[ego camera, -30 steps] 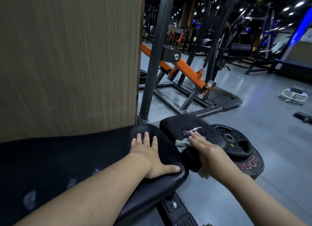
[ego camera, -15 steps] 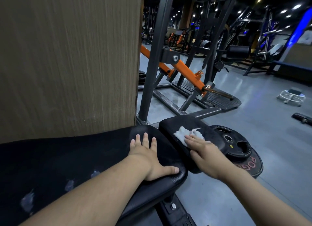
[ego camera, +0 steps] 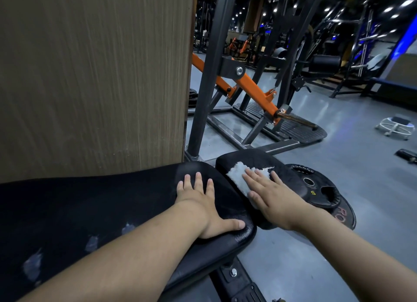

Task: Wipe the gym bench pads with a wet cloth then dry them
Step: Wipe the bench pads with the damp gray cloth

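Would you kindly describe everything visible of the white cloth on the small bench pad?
The white cloth looks fluffy, like terry, and lies crumpled flat on top of the small black bench pad. The right hand presses flat on it, covering part of it. Whether it is wet cannot be told.

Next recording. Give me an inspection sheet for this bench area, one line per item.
Surface: long bench pad, black, with pale worn patches; a smaller seat pad sits beside its end.
Job's things: white cloth spread on the seat pad.
Clutter: two stacked weight plates on the floor just past the seat pad.
Hands: left hand flat on the long bench pad's end, fingers straight; right hand pressing flat on the white cloth.
Cables: nothing seen near the bench.
Surroundings: wood-grain panel behind the bench; orange-armed machine beyond; more gym equipment in a dim background.
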